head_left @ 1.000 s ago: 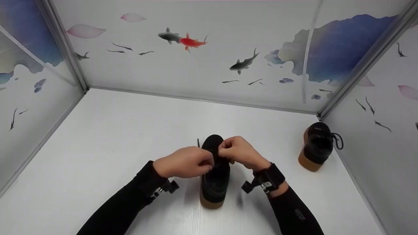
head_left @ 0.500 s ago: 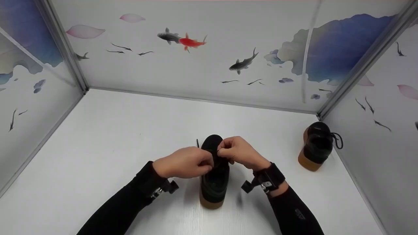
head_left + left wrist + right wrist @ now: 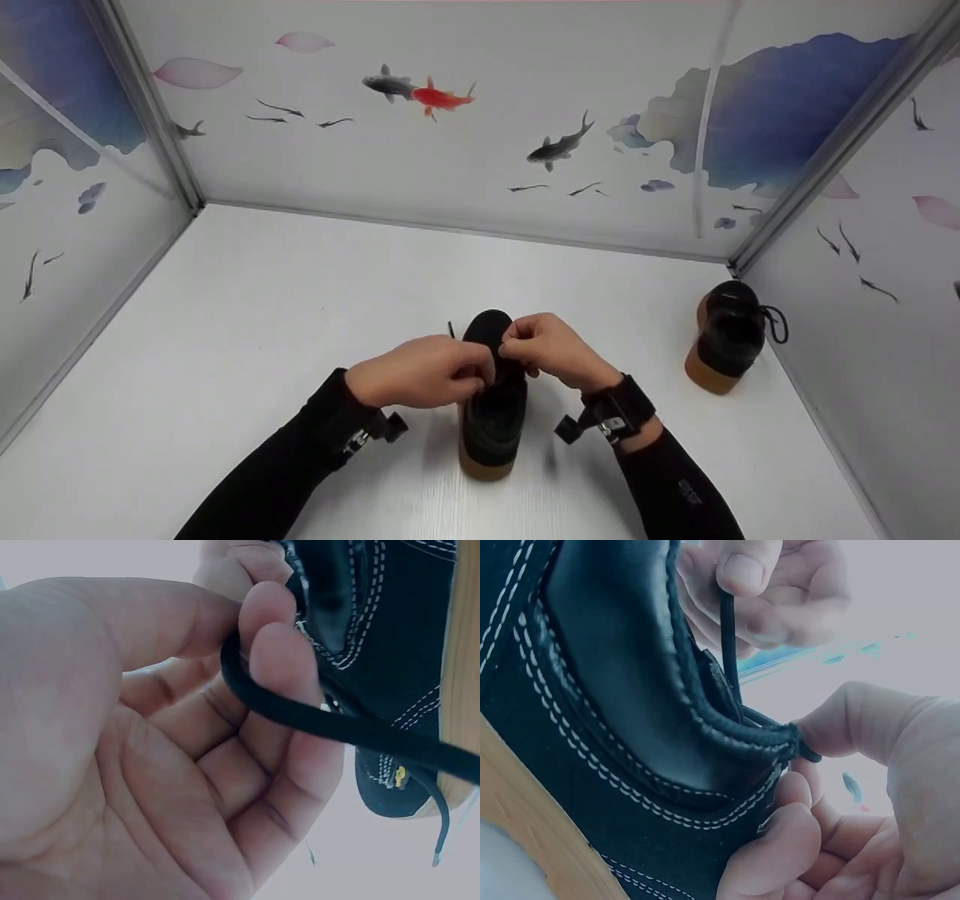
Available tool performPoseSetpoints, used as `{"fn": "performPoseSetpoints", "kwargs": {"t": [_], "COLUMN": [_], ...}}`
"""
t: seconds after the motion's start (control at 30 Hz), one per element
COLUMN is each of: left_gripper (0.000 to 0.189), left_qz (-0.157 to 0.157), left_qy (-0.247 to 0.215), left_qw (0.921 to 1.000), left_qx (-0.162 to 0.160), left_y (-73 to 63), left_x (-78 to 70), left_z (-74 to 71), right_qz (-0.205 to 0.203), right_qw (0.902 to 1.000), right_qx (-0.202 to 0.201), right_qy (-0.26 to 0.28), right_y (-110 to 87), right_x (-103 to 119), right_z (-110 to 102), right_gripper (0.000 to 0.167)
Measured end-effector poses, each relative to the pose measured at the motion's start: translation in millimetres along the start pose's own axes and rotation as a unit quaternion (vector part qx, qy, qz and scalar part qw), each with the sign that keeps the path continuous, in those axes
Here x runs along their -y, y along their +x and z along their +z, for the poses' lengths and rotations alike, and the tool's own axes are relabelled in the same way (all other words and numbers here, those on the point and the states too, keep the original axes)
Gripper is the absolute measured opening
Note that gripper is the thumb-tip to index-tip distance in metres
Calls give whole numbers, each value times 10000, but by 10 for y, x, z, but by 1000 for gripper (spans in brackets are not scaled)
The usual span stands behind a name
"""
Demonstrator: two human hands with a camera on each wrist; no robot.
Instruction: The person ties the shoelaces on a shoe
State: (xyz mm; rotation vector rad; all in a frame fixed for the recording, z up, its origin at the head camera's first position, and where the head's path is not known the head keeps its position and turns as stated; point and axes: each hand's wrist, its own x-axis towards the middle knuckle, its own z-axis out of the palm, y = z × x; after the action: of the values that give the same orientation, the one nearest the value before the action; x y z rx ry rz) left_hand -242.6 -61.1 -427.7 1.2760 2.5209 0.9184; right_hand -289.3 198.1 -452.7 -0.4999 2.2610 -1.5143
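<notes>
A black shoe [image 3: 491,439] with white stitching and a tan sole stands upright at the middle of the white surface, toe pointing away. Over its lacing my left hand [image 3: 427,373] pinches a black shoelace [image 3: 322,718], which bends over the fingertips in the left wrist view. My right hand [image 3: 559,351] grips the front corner of the shoe's opening from the right side. There, in the right wrist view, a short bit of lace [image 3: 810,754] sticks out between thumb and forefinger. One lace end shows left of the toe. The hands hide most of the lacing.
A second black shoe [image 3: 739,363], its lace looped out to the right, stands by the right wall panel. Printed panels with fish enclose the white surface [image 3: 300,285] at the back and both sides.
The left hand has shifted very slightly, and the lace end beside the toe has moved a little left. The right hand and both shoes look still.
</notes>
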Motion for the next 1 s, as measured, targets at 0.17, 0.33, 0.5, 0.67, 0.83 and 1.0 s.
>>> {"fn": "performPoseSetpoints", "kwargs": {"t": [0.17,0.33,0.5,0.67,0.83,1.0], "left_gripper": [31,33,31,25,18,16], "left_qz": [-134,0,377,476,548,759], "left_qy": [-136,-137,-103,-56,-72,-235], "left_qw": [9994,9992,9986,9986,9981,9966], "left_qx": [296,379,353,242,254,235], "left_y": [-19,-27,-50,-50,-39,-33], "left_x": [-19,-13,22,68,85,71], "left_z": [-33,-49,-80,-109,-123,-132], "right_qz": [-45,-74,-51,-31,-8,-8], "right_qw": [10000,9999,10000,10000,10000,10000], "right_qx": [38,62,53,35,35,65], "right_qy": [-4,-45,-48,-45,-38,-33], "right_y": [-6,-8,-3,6,7,3], "right_x": [-4,2,-4,-17,-12,-5], "right_z": [-3,-9,-8,-6,-5,-9], "right_gripper": [7,6,6,6,6,5]}}
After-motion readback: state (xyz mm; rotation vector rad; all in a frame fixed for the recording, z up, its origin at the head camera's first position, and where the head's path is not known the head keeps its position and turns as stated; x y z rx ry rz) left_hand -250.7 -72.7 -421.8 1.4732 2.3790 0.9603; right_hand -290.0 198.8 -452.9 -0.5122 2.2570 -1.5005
